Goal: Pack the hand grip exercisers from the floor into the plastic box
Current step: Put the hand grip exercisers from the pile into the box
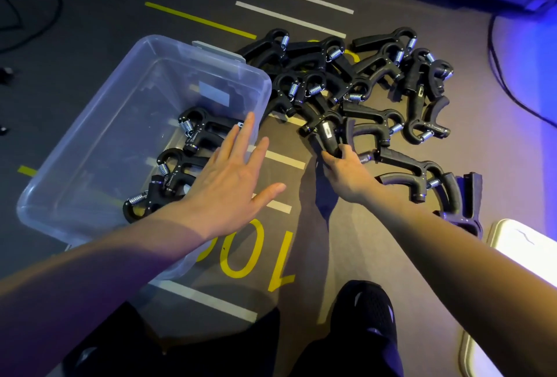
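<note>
A clear plastic box (126, 99) stands on the floor at the left. Three black hand grip exercisers (184, 162) with steel springs lie in its near right corner. Several more exercisers (370, 75) lie piled on the floor to the right of the box. My left hand (232, 183) hovers flat with straight spread fingers over the box's right rim, holding nothing. My right hand (346, 171) grips the handle of one exerciser (322, 126) at the near edge of the pile.
My black shoe (367, 310) stands on the floor below the pile. A white lid or tray (518, 253) lies at the lower right. Yellow and white floor markings (256, 256) run under the box. A cable (45, 24) curves at the upper left.
</note>
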Available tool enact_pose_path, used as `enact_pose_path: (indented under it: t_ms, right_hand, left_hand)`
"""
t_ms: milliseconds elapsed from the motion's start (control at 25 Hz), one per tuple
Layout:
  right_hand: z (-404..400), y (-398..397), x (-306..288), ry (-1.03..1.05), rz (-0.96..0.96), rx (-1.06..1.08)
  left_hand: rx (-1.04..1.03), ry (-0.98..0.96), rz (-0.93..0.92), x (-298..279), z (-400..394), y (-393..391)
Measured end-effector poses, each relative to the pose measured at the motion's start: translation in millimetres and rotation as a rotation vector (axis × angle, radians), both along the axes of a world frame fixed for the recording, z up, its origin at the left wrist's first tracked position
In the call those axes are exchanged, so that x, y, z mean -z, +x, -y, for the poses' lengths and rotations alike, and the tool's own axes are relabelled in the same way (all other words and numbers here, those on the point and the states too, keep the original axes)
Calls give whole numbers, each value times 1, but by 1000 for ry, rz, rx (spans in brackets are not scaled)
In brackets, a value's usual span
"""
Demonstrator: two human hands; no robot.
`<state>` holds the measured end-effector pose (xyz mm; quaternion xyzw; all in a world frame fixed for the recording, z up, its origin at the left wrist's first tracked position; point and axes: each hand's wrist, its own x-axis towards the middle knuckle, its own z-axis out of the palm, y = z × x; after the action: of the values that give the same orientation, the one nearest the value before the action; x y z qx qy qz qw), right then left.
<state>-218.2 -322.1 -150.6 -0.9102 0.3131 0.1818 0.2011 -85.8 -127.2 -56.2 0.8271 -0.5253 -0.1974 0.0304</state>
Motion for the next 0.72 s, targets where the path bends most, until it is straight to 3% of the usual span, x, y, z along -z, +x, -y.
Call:
enact_pose_path:
  t_ms: [120,240,440,560,720]
  right_hand:
    - [-12,-5,-17,98,274,100]
    - [-27,1,-50,62,485,128]
    - [-59,39,-123,68,919,5]
    - [-87,65,-152,318,1056,-43]
    - [-111,93,-161,782,1057,27]
  left_hand:
    - [-2,-39,-11,1,-1,2]
    - [-42,-99,-6,-1,-3,7]
    - [-90,-305,48,-15,-9,20]
    - [-217,-503,-55,-29,-14,35]
    - [-384,-803,-184,-44,-37,55]
